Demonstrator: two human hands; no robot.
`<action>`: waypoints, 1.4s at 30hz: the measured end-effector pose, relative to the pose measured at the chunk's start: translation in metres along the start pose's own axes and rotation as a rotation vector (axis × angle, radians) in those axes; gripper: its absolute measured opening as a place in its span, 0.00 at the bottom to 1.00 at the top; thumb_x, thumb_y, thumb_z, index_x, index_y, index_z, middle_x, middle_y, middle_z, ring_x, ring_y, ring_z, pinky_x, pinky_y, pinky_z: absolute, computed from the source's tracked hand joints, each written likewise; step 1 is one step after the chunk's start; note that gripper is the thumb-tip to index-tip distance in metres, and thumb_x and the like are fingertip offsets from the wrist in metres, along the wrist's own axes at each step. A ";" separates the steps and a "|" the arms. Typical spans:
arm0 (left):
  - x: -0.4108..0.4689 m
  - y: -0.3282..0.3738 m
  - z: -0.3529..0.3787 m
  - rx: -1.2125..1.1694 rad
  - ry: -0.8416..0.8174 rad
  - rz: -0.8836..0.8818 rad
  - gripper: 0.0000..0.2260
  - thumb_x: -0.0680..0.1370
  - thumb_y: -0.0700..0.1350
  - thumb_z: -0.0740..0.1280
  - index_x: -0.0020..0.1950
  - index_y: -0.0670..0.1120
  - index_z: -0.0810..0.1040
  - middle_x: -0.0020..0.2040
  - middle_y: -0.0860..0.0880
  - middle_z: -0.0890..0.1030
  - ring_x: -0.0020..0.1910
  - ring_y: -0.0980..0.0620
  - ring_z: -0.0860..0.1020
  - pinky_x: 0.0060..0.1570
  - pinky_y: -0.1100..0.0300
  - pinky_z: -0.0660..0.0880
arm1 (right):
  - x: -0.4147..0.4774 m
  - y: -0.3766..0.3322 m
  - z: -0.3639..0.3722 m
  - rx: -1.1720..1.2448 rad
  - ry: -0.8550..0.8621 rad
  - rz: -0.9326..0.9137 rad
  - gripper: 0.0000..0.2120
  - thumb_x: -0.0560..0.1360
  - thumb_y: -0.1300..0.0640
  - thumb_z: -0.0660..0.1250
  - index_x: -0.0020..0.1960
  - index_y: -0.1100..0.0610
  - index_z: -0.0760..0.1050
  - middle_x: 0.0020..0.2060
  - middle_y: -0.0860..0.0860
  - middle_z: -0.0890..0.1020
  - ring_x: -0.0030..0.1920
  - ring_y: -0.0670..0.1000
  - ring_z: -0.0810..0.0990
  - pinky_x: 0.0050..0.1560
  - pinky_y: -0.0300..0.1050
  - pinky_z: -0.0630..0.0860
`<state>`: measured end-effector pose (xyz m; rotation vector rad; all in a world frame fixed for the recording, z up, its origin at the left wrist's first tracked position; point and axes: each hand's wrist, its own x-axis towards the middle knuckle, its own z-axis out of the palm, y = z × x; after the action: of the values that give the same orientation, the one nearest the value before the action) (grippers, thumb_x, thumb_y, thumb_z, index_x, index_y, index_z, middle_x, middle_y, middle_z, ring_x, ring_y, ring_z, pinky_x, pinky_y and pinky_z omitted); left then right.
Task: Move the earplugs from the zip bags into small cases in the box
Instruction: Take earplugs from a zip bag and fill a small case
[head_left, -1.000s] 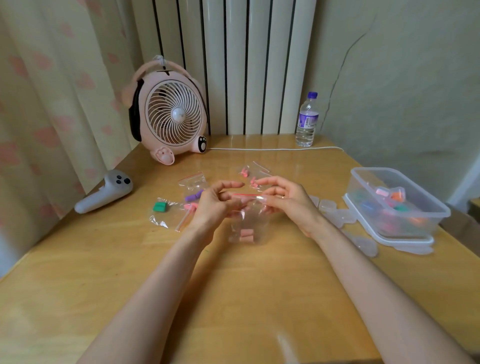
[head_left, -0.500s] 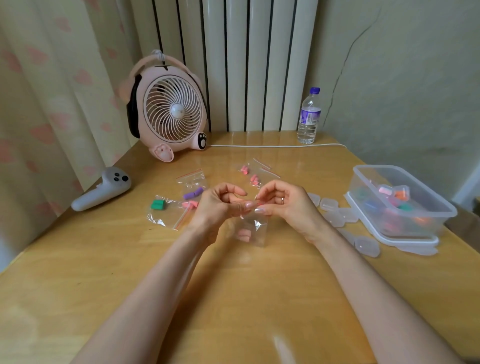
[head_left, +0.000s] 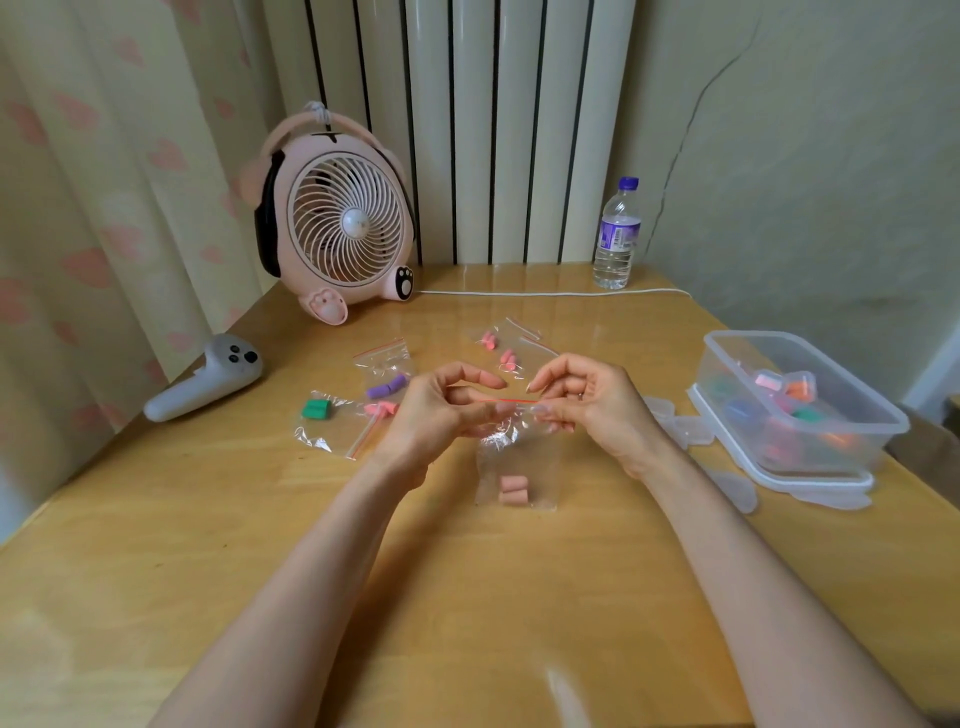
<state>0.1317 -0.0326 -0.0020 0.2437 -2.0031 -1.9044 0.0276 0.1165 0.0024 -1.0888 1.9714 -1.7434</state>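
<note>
The bottle (head_left: 616, 235) label is too blurred to read

A home, a lived-in corner of a room.
Here's a heart-print curtain (head_left: 104, 234) on the left, a white radiator (head_left: 493, 130) behind, a pink paw-footed fan (head_left: 337, 223) and a water bottle (head_left: 617, 234) on a wooden table (head_left: 467, 597), and a cracked wall (head_left: 779, 182).

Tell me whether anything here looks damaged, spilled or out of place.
Nothing is spilled. A thin dark line, apparently a crack, runs up the wall behind the water bottle. Several clear cases lie loose on the table beside the box, not in it.
</note>
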 end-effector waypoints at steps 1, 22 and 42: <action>0.000 0.000 0.000 -0.022 0.007 -0.001 0.09 0.70 0.31 0.71 0.47 0.40 0.77 0.30 0.51 0.82 0.32 0.56 0.81 0.36 0.63 0.79 | -0.001 -0.001 0.000 -0.003 -0.022 -0.004 0.11 0.69 0.72 0.70 0.42 0.57 0.76 0.32 0.55 0.78 0.30 0.48 0.73 0.31 0.36 0.69; 0.002 -0.006 0.002 0.006 0.064 0.023 0.11 0.66 0.33 0.75 0.42 0.41 0.75 0.30 0.48 0.71 0.26 0.56 0.73 0.29 0.66 0.73 | -0.004 0.001 0.003 -0.076 -0.170 0.038 0.07 0.67 0.67 0.73 0.38 0.58 0.78 0.31 0.48 0.81 0.36 0.45 0.79 0.42 0.37 0.77; 0.001 -0.003 -0.006 0.667 -0.027 0.379 0.06 0.71 0.41 0.72 0.39 0.45 0.76 0.42 0.51 0.79 0.40 0.62 0.70 0.39 0.72 0.63 | -0.001 0.007 -0.004 -0.236 -0.166 0.172 0.08 0.67 0.62 0.75 0.45 0.54 0.82 0.35 0.49 0.82 0.37 0.44 0.77 0.45 0.40 0.73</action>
<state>0.1326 -0.0387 -0.0048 -0.0015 -2.4319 -0.9822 0.0234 0.1200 -0.0033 -1.0611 2.1331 -1.3165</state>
